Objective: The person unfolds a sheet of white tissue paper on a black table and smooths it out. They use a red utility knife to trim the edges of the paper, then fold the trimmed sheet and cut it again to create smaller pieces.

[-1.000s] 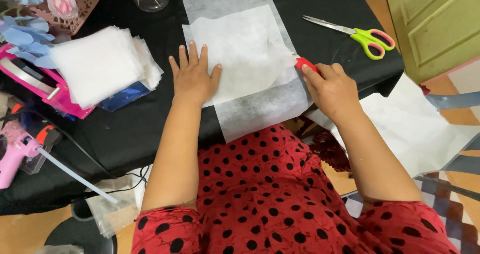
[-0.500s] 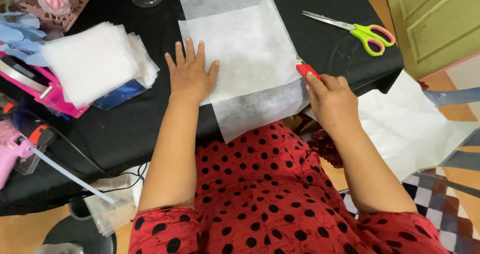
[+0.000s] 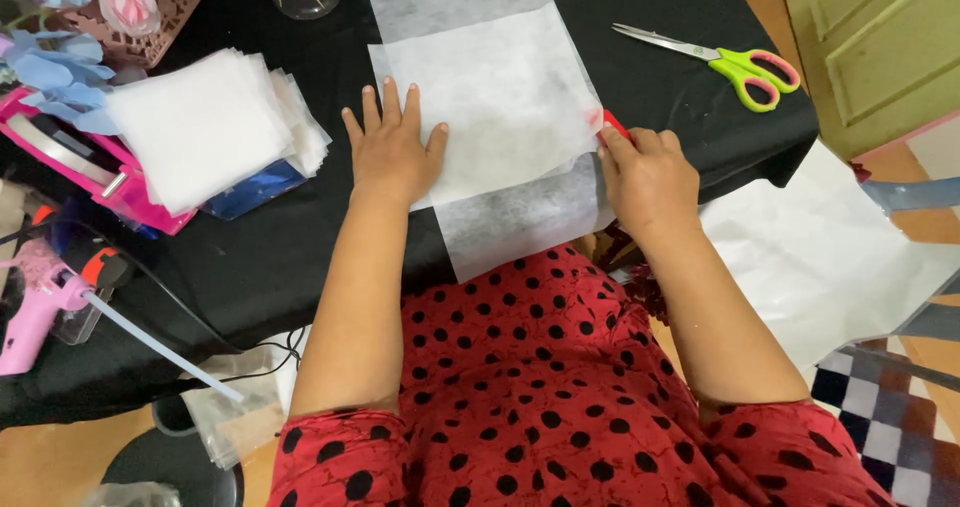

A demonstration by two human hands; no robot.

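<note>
Head view: the left hand [image 3: 393, 152] lies flat, fingers spread wide, pressing on the white fabric sheet [image 3: 500, 97] near its lower left corner; the right hand [image 3: 648, 175] is closed around a small red tool [image 3: 612, 123] at the sheet's right edge, only the red tip showing past the fingers, so its kind cannot be told; the white fabric sheet rests on a longer, thinner sheet [image 3: 510, 222] that overhangs the near edge of the bench [image 3: 300, 237], which is covered in black cloth; a stack of white squares [image 3: 200, 122] sits left of the left hand, partly over a pink box [image 3: 90, 182]; green-handled scissors [image 3: 725, 59] lie well apart to the upper right; a pink glue gun [image 3: 40, 302] rests at the bench's near left; paper flowers [image 3: 60, 47] occupy the far left corner; a large white sheet [image 3: 820, 252] lies on the floor beside the right forearm.
</note>
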